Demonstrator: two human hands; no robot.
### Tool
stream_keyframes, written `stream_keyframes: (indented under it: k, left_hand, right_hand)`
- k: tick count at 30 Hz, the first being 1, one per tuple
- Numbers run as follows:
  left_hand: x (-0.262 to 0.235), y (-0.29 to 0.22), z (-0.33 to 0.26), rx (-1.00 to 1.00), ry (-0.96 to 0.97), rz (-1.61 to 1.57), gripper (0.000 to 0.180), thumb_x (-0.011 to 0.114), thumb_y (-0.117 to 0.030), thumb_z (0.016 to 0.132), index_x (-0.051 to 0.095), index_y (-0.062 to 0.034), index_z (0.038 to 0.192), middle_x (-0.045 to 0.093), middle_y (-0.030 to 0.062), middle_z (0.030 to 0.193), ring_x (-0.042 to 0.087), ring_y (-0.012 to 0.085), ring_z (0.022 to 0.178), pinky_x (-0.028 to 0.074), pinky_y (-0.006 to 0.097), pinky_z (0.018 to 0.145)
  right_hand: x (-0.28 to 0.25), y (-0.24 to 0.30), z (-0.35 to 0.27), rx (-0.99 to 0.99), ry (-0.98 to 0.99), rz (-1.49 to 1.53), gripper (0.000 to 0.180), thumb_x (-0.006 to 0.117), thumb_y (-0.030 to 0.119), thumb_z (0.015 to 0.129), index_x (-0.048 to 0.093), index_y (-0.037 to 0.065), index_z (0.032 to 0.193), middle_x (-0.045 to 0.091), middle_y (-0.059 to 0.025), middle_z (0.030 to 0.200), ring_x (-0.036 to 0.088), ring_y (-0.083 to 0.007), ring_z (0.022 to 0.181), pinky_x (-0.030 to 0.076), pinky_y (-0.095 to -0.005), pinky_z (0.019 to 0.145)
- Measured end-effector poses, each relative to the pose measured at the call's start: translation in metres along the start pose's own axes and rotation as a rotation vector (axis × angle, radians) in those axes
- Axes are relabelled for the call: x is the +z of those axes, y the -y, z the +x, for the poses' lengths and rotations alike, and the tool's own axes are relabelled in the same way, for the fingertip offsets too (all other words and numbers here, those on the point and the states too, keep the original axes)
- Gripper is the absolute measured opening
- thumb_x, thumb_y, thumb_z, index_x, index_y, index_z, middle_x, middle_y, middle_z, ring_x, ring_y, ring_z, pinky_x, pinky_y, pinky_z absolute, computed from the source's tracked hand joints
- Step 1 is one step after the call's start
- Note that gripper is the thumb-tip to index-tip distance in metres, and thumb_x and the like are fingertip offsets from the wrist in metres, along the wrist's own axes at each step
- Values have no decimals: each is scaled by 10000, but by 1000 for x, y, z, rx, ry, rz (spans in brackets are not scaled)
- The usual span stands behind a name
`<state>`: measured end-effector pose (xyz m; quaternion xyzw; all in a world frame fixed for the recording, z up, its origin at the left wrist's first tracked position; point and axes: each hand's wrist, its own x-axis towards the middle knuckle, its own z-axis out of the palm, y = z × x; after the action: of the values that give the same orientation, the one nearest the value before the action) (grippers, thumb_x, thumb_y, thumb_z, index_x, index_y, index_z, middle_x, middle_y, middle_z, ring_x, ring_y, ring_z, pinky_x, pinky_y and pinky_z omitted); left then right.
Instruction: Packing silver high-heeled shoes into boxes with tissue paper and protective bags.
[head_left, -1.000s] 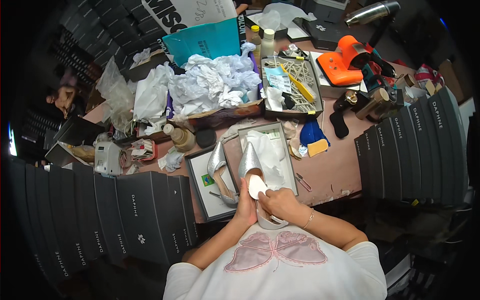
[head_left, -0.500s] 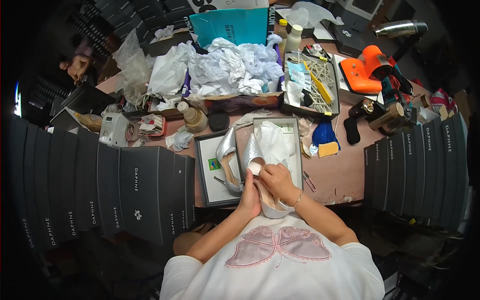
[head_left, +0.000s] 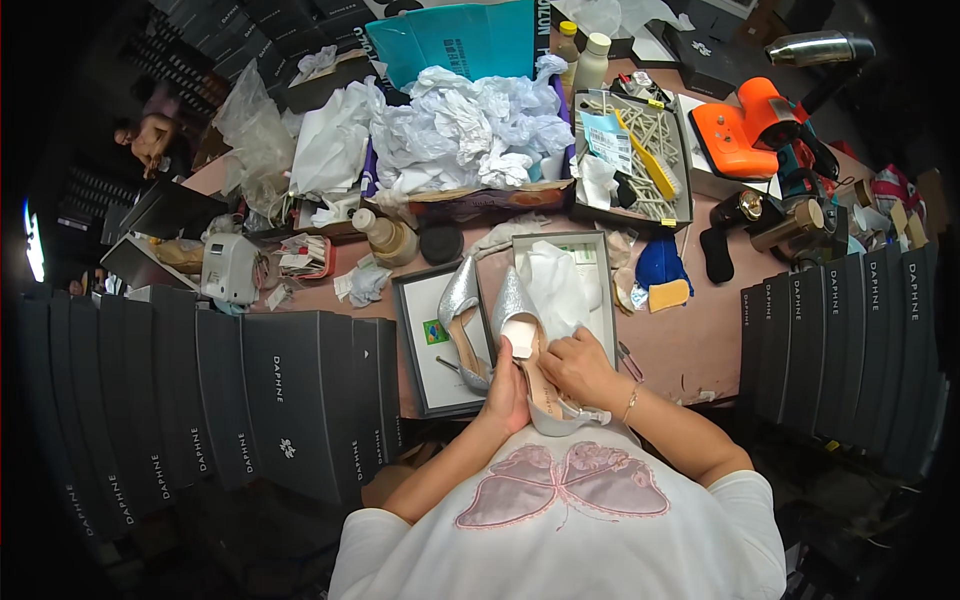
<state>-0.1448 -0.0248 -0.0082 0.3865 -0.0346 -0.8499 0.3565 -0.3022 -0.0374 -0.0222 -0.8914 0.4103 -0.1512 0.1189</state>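
My left hand (head_left: 508, 398) grips the left side of a silver glitter pointed-toe shoe (head_left: 541, 385), thumb up along its edge. The shoe lies toe away from me, its heel end close to my shirt. A white piece of stuffing (head_left: 519, 337) sits in the toe opening. Closed and bent, my right hand (head_left: 583, 368) is at the shoe's right side; what its fingertips pinch, if anything, is hidden. The matching silver shoe (head_left: 460, 296) rests to the left, over a dark-edged box part (head_left: 407, 345). Behind the held shoe is an open shoebox (head_left: 606, 290) with white tissue paper (head_left: 552, 280).
Stacks of dark shoeboxes (head_left: 325, 400) stand left, with more shoeboxes (head_left: 848, 335) right. Crumpled white paper (head_left: 470, 130) fills a carton at the back. Nearby are a tray of white sticks (head_left: 650, 150), an orange device (head_left: 735, 140) and a pump bottle (head_left: 385, 238). Another person (head_left: 152, 138) is far left.
My right hand has drawn back to the right from the toe opening, and more of the white stuffing shows. My left hand keeps its hold on the shoe. The view has shifted slightly.
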Motion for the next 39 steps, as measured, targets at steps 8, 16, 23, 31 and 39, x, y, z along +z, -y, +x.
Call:
stream_keyframes:
  k: [8, 16, 23, 31, 39]
  left_hand:
    - [-2, 9, 8, 86, 20, 34, 835, 245, -706, 903, 310, -31, 1390, 464, 132, 1327, 468, 218, 1229, 374, 378, 1044]
    - [-3, 9, 1, -24, 214, 99, 772, 211, -679, 922, 271, -91, 1419, 433, 133, 1362, 484, 246, 1217, 424, 418, 1011]
    - [-7, 6, -7, 23, 209, 22, 715, 213, -631, 949, 292, -80, 1398, 503, 117, 1272, 583, 228, 1073, 549, 414, 842]
    - [-24, 22, 8, -39, -36, -42, 551, 319, -523, 985, 397, -89, 1315, 534, 108, 1218, 600, 231, 1025, 551, 394, 801]
    - [-11, -12, 10, -108, -45, 81, 502, 471, -463, 954, 566, 17, 1067, 624, 73, 804, 638, 163, 677, 550, 267, 591]
  right_hand:
    - [-17, 8, 22, 118, -35, 245, 238, 619, 165, 762, 618, 80, 984, 574, -84, 830, 581, -279, 754, 463, -391, 684]
    - [-6, -11, 0, -146, -149, -11, 250, 593, 179, 706, 622, 89, 938, 537, -17, 888, 536, -194, 843, 405, -344, 755]
    - [-13, -18, -10, -246, -277, -70, 229, 589, 195, 718, 630, 104, 924, 547, 7, 895, 535, -161, 868, 362, -375, 814]
    - [9, -4, 9, -73, -83, 173, 270, 633, 229, 807, 645, 78, 1031, 619, -18, 1011, 565, -166, 906, 380, -331, 780]
    - [88, -75, -2, 595, -147, 487, 359, 582, 216, 878, 582, -9, 1158, 603, -243, 1116, 548, -367, 1092, 426, -432, 941]
